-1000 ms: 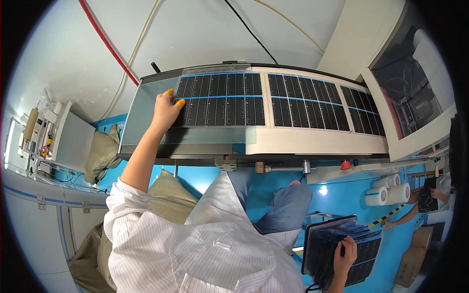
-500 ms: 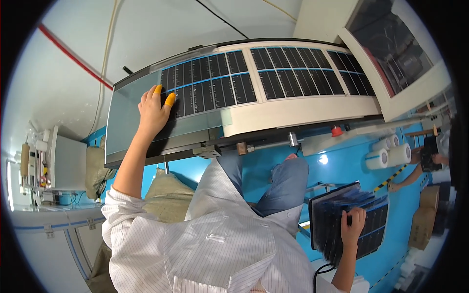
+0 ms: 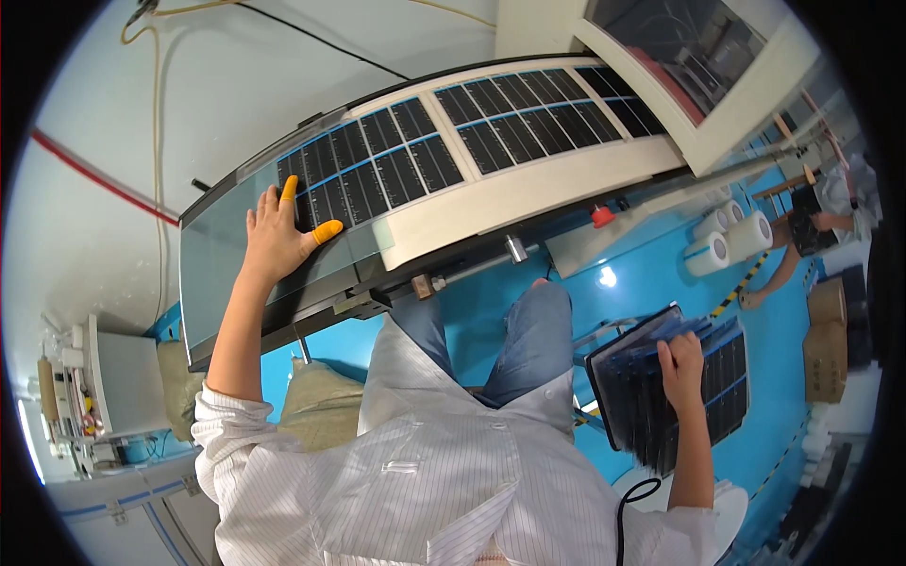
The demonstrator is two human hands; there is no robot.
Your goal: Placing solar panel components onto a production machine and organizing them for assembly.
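Observation:
My left hand (image 3: 274,236) lies on the left end of a conveyor-like table, fingers spread, with yellow finger cots on thumb and forefinger. Those two tips press on the left edge of a black sheet (image 3: 377,184) with thin white lines and blue strips. To my right, a thick, loosely fanned stack of similar black sheets (image 3: 722,377) stands against a dark board. My right hand (image 3: 681,368) is at the stack's upper part, thumb and bent fingers closed on sheet edges; how many sheets it grips is hidden.
More black sheets (image 3: 524,113) lie in line on the cream belt (image 3: 491,203), running under a white machine housing (image 3: 717,141). A red button (image 3: 602,216) is on the table's front side. White rolls (image 3: 727,243) and another person's arm (image 3: 769,283) show at right; a sack (image 3: 321,401) sits below.
The whole view has swung, shifting the table left in the picture. My left thumb and forefinger have spread apart along the sheet's edge. My right hand stays at the stack, its fingers pointing more upward.

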